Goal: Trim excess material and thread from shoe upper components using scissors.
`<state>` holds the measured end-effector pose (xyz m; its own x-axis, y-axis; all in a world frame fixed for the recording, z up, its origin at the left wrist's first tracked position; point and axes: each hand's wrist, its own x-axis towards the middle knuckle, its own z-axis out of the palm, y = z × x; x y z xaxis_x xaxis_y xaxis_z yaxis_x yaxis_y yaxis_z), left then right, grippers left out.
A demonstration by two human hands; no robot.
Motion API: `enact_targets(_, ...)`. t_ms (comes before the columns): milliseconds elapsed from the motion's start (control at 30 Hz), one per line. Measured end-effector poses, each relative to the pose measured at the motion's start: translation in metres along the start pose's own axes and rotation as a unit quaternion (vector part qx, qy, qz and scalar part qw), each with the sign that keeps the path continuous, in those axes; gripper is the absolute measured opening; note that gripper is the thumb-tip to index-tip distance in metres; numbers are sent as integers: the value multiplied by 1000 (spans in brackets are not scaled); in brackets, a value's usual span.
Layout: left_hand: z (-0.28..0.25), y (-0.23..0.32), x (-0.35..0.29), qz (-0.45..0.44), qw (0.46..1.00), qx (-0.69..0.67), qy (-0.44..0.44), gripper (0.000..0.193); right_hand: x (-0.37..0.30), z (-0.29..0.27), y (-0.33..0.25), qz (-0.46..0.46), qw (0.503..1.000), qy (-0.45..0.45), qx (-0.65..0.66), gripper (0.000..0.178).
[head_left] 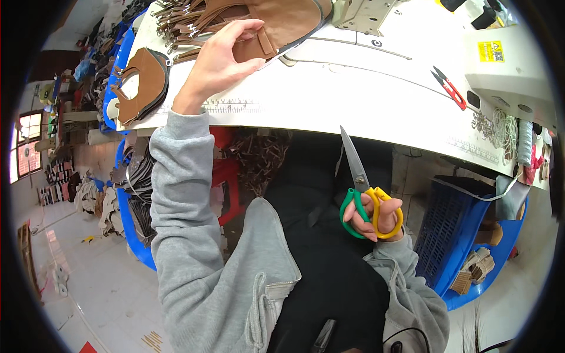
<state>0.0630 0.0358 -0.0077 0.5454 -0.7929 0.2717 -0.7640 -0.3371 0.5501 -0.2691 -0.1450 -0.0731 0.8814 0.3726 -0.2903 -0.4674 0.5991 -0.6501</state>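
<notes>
My right hand [376, 215] is closed round the green and yellow handles of a pair of scissors [356, 162], held over my lap with the blades pointing up toward the table edge. My left hand [220, 62] reaches over the white table, thumb and fingers apart, at the edge of a pile of brown leather-like pieces [288, 23] with dark edging. Whether its fingertips touch the pile I cannot tell. Left of that hand lies a smaller curved brown piece [144, 82] with a dark zipper-like edge. Several narrow brown straps with metal clasps [182, 20] spread beside the pile.
A sewing machine base [365, 15] stands on the white table [353, 76]. Red-handled thread snips [450, 88] lie at its right, near cords and a thread spool [524, 142]. A blue crate [453, 229] stands below right; a red stool [226, 182] is under the table.
</notes>
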Motion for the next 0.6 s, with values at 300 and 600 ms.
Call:
enact_targets(300,-2,0,2,74,995,67,5,57,-6,0,3,-32,999,-4,28,94)
enact_targets(600,-3,-4,-4,99,982,155,-33,66,-4,0,2,-27,999,-2,25,95)
